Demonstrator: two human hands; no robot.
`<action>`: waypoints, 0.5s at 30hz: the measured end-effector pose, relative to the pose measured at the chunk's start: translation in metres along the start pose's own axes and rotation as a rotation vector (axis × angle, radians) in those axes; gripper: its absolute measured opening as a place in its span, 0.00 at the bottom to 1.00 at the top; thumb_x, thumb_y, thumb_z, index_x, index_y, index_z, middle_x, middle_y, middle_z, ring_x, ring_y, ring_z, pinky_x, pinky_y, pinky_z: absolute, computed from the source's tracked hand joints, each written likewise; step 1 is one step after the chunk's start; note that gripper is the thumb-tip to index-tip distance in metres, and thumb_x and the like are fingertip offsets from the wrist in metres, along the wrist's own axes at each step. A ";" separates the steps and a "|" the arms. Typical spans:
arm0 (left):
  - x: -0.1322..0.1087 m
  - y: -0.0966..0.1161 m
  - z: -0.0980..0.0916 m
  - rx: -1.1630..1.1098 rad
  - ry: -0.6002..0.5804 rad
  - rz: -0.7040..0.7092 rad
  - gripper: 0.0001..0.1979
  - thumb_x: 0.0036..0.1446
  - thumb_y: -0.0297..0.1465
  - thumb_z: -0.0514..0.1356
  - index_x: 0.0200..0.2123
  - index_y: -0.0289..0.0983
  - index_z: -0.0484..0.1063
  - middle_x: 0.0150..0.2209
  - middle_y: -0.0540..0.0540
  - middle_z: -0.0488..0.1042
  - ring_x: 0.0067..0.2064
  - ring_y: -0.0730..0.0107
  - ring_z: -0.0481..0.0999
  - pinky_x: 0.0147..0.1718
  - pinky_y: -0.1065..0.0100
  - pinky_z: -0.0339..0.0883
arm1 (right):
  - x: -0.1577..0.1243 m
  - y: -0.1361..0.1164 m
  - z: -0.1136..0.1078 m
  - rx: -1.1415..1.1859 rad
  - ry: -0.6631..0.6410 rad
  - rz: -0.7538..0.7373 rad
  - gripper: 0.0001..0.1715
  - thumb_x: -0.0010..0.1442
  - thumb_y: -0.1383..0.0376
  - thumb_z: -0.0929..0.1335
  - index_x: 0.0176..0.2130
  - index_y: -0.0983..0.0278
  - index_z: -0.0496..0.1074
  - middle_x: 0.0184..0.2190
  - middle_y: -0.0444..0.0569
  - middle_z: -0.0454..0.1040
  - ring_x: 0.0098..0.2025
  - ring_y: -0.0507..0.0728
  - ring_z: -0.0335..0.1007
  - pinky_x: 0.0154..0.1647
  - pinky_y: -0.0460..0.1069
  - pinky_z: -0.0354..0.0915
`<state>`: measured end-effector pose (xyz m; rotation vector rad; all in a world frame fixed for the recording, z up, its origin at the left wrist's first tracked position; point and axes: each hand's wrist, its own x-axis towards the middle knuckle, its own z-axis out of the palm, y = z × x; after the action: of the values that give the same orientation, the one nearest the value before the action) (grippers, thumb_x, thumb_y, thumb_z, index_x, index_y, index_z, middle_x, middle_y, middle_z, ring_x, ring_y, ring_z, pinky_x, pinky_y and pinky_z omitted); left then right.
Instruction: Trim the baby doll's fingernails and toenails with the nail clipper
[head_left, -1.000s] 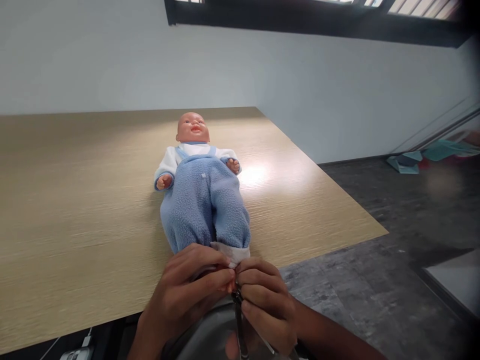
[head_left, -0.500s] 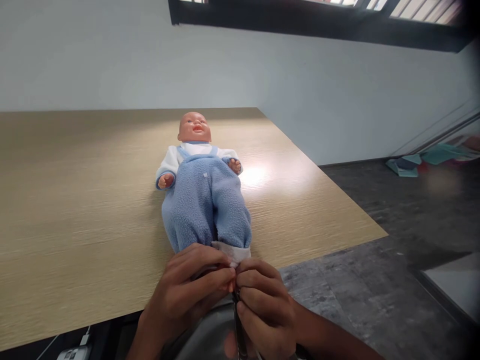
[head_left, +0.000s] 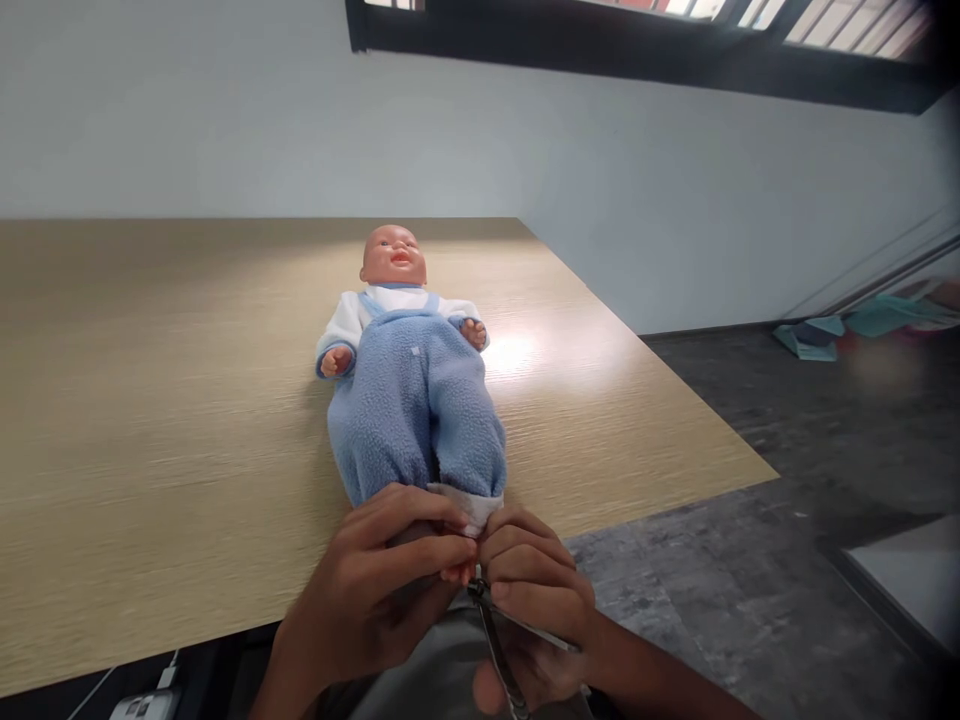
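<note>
A baby doll (head_left: 390,400) in blue fleece dungarees and a white top lies on its back, feet toward me. My left hand (head_left: 390,580) pinches the doll's bare foot (head_left: 459,573) just below the white trouser cuff (head_left: 472,508). In my right hand (head_left: 536,590) is a metal nail clipper (head_left: 495,630), its lever and body spread apart and its head close against the toes. Whether the blades touch a toe I cannot make out. The doll's other foot is hidden behind my left hand.
The doll rests on a light wooden table (head_left: 187,420) along a pale wall (head_left: 247,120). Its right edge drops to a grey floor (head_left: 645,590). A white power strip (head_left: 146,703) sits below the near edge at left. Teal cloth-like items (head_left: 817,335) lie on the floor.
The nail clipper has tilted, its tail swinging right, and its lever and body now stand apart. My right fingers have shifted slightly. My left hand keeps its hold on the foot.
</note>
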<state>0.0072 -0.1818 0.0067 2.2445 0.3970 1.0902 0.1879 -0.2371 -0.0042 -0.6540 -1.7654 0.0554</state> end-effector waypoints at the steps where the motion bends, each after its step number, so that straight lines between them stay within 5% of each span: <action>1: 0.000 0.001 -0.001 -0.012 -0.009 -0.001 0.12 0.59 0.19 0.62 0.45 0.36 0.76 0.46 0.42 0.76 0.47 0.66 0.77 0.45 0.65 0.74 | 0.001 0.000 0.000 -0.013 -0.005 -0.003 0.20 0.62 0.57 0.69 0.49 0.64 0.64 0.27 0.44 0.72 0.25 0.53 0.74 0.32 0.52 0.74; 15: 0.000 0.000 -0.002 -0.047 -0.018 0.023 0.12 0.61 0.19 0.61 0.46 0.34 0.75 0.47 0.43 0.75 0.48 0.67 0.75 0.47 0.66 0.71 | 0.014 -0.007 0.003 -0.038 -0.022 0.020 0.16 0.68 0.55 0.67 0.38 0.66 0.68 0.24 0.45 0.72 0.25 0.51 0.69 0.32 0.50 0.70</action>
<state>0.0058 -0.1810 0.0069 2.2209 0.3352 1.0787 0.1804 -0.2359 0.0098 -0.7009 -1.7845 0.0430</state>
